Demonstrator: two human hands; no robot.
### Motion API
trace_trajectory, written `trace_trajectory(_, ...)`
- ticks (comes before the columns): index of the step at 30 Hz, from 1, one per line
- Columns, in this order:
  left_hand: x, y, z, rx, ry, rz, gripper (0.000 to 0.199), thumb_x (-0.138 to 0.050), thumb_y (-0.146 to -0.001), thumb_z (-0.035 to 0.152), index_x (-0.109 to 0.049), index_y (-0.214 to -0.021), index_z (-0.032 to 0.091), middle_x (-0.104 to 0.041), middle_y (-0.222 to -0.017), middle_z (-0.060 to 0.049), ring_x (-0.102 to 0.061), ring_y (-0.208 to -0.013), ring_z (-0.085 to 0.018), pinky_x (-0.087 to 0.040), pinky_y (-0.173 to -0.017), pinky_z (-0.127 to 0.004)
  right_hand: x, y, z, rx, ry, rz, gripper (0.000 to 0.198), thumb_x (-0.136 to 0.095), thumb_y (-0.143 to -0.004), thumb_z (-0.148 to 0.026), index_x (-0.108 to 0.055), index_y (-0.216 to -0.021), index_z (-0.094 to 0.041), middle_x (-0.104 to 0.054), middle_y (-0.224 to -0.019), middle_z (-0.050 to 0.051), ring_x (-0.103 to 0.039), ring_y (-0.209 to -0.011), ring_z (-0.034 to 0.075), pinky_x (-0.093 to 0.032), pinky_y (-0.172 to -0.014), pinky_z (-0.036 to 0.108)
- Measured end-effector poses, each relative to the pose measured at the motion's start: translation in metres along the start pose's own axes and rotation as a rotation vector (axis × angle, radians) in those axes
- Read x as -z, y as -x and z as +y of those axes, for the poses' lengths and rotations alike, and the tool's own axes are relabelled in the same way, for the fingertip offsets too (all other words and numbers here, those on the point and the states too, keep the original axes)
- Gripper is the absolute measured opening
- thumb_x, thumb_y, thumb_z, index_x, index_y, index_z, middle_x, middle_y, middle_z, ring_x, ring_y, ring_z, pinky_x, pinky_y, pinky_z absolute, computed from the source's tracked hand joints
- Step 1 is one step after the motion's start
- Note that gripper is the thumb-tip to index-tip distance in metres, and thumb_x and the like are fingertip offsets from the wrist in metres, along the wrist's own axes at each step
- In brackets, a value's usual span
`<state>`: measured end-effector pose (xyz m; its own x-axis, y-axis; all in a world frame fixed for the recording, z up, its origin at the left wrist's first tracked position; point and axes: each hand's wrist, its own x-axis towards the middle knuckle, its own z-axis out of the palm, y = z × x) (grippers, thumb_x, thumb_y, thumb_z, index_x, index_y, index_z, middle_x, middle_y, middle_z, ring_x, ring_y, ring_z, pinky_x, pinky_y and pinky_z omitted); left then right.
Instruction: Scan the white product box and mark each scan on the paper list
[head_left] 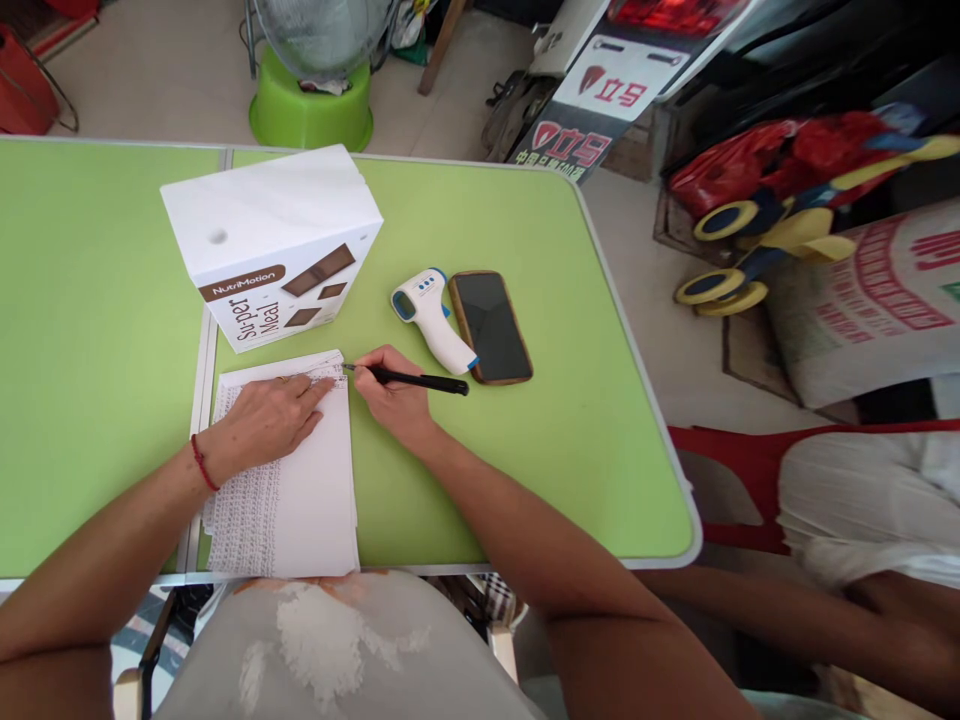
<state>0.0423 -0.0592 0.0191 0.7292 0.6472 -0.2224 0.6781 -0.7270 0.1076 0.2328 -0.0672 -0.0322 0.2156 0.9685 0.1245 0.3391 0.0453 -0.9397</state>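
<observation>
One curled right hand pinches a pen.

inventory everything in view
table: 1, green, centre
box: 1, white, on table
thermometer: 1, white, near box
phone: 1, black, beside thermometer
papers: several, white, near box
pen: 1, black, by papers
stool: 1, green, background
fan: 1, grey, by stool
vehicle: 1, white, background
sack: 1, white, right
plastic: uncounted, red, beyond sack
unclear gear: uncounted, yellow, by sack
chair: 1, red, right
person: 1, white clothing, right
left hand: 1, bare, on papers
right hand: 1, bare, holding pen
</observation>
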Motion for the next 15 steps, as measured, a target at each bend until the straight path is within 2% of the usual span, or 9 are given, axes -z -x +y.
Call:
trace_trajectory(10, -0.0007, -0.0015, 0.0010, -0.009, -0.034, -0.006, 0.042, -0.038, -0.104, 0.029, -0.045, -0.143, 0.018, -0.067, -0.113, -0.011, -0.068, -0.094, -0.026, -0.054, -0.074, -0.037, -0.0007, -0.0004, 0.0021, -0.006, -0.011, 0.016, 0.008, -0.052, -0.069, -0.030, -0.054, -0.066, -0.023, -0.054, -0.055, -0.004, -0.046, -0.053, 0.013, -0.042, -0.054, 0.028)
trace_trajectory(15, -0.0008, -0.0007, 0.0002, -0.005, -0.040, -0.004, 0.042, -0.038, -0.104, 0.029, -0.045, -0.144, 0.018, -0.067, -0.114, -0.011, -0.068, -0.091, -0.026, -0.053, -0.070, -0.036, -0.0008, 0.0002, 0.0026, 0.045, 0.009, 0.001, 0.007, -0.052, -0.070, -0.028, -0.054, -0.066, -0.023, -0.054, -0.055, -0.004, -0.047, -0.052, 0.013, -0.041, -0.052, 0.027)
